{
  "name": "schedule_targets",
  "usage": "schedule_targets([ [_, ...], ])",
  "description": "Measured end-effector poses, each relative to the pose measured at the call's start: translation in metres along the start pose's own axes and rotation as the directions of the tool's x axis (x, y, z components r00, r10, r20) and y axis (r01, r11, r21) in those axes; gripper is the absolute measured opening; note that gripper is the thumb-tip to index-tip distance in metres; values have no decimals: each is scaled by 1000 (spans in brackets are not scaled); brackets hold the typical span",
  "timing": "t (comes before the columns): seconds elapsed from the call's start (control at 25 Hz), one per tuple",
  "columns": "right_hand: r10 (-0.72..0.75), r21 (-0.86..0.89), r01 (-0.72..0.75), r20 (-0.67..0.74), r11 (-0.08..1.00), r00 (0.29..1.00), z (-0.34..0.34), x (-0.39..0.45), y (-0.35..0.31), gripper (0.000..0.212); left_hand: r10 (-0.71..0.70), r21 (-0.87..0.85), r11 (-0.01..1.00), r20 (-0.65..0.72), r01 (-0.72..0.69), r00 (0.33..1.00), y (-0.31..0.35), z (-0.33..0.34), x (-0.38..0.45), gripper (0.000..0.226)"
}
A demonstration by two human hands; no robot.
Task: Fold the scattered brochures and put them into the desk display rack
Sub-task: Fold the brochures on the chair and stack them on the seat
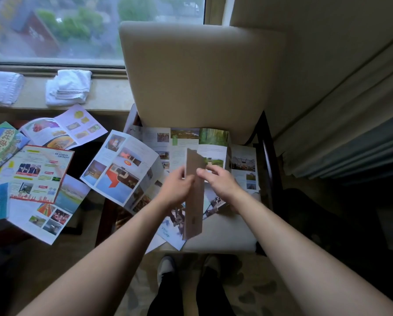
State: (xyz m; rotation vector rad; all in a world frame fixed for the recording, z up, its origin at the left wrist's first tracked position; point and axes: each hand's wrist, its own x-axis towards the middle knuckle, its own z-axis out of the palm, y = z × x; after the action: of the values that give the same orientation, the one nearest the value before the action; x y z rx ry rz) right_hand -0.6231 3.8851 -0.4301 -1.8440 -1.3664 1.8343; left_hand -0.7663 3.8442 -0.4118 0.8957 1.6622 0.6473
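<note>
A folded beige brochure (pixel 194 197) stands nearly on edge over the chair seat, held between both hands. My left hand (pixel 176 187) grips its left side with curled fingers. My right hand (pixel 218 180) pinches its upper right edge between thumb and fingers. Under it, several open brochures lie spread on the seat: a wide one with green photos (pixel 186 139) at the back and a blue and red one (pixel 122 169) hanging off the seat's left side. No display rack is in view.
A beige upholstered chair (pixel 197 76) faces me, its dark wooden arm (pixel 269 160) on the right. More open brochures (pixel 35 174) cover a low dark table at the left. Folded white towels (pixel 68 87) lie on the windowsill. Curtains hang at the right.
</note>
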Motion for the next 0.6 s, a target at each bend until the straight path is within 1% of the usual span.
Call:
schedule_targets([
  [0.04,36,103,-38,25,994,999,1,0,5,67,20,-20,1000,105,-18,994,1,13,-5,22],
  [0.08,62,188,-62,6,980,998,0,1,12,57,31,-61,998,238,-17,971,1,28,-9,22],
  [0.12,71,237,-52,-70,970,995,-5,3,20,46,35,-59,998,318,-17,947,-4,41,-9,26],
  [0.16,66,222,-26,-172,975,983,-12,6,32,41,22,1,1000,326,-24,945,-12,54,-6,34],
  [0.2,57,177,-13,-247,984,967,-20,9,47,43,5,128,991,265,-40,964,-24,64,2,48],
  [0.24,52,137,-12,-292,991,955,-27,13,63,48,-5,255,966,158,-36,987,-36,71,11,63],
  [0.28,55,107,-23,-310,994,949,-32,18,82,53,-46,293,956,88,18,995,-50,78,19,76],
  [0.32,59,92,-31,-318,995,946,-36,26,102,59,-108,257,963,73,86,991,-66,87,28,84],
  [0.36,67,85,-41,-335,996,940,-37,36,125,65,-166,202,969,98,144,981,-84,98,35,86],
  [0.4,66,78,-40,-366,996,928,-38,44,146,71,-188,170,972,134,164,973,-100,111,40,82],
  [0.44,49,32,-39,-403,999,914,-38,51,164,78,-166,172,975,136,142,977,-116,124,45,73],
  [0.52,-28,-198,-75,-470,977,882,-33,70,205,97,-64,206,978,98,43,993,-151,153,60,53],
  [0.56,-74,-329,-102,-481,939,873,-29,78,223,104,-23,220,975,103,0,994,-167,166,67,55],
  [0.6,-116,-434,-127,-491,892,863,-26,85,240,106,-9,253,967,128,-24,992,-181,176,73,63],
])
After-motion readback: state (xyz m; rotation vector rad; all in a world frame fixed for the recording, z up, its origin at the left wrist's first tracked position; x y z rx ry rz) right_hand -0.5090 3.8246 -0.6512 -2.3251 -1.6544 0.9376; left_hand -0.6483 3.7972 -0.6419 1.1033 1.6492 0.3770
